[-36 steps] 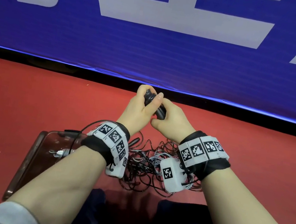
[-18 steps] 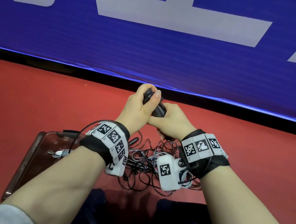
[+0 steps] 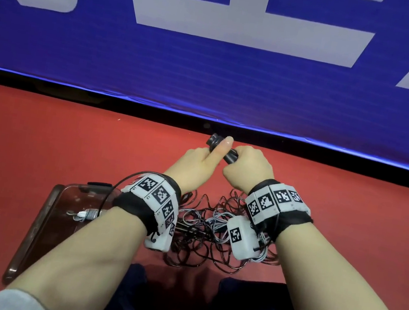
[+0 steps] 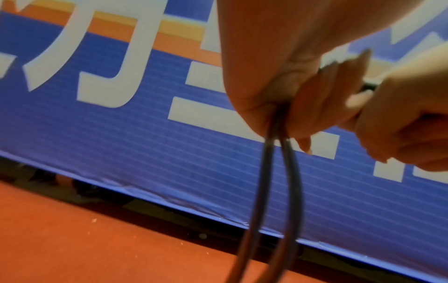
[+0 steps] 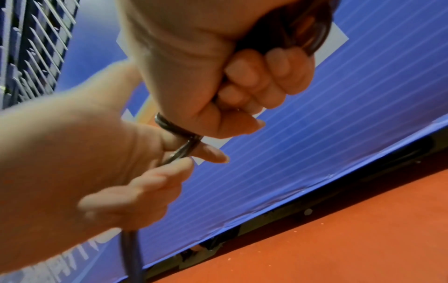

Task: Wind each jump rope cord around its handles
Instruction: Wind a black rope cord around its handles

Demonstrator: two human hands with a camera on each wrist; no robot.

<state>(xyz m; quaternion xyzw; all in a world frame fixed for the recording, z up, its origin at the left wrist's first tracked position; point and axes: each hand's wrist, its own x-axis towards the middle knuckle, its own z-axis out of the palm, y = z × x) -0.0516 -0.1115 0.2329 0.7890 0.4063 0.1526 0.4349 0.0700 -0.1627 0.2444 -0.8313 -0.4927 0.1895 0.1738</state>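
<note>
Nearest me, a tangle of spare cords (image 3: pixel 201 234) is lying on the red floor (image 3: pixel 39 144) beside a brown tray (image 3: pixel 33 229), waiting their turn. Beyond it, my right hand (image 3: pixel 246 169) is curling its fingers (image 5: pixel 254 76) round the black handles (image 3: pixel 222 148) to steady them, while my left hand (image 3: pixel 196 165) is pinching the cord (image 4: pixel 278 172), thumb pressing a turn down so it cannot slip.

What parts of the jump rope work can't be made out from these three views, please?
- Black handles: head view, mostly covered by the left hand and right hand; whether there is one or two is unclear.
- Turns already wound: right wrist view, hidden inside the fist.
- Dark cord: left wrist view, blurred and cut off by the bottom edge.
- Cord pile: head view, partly behind the wrist cameras.
</note>
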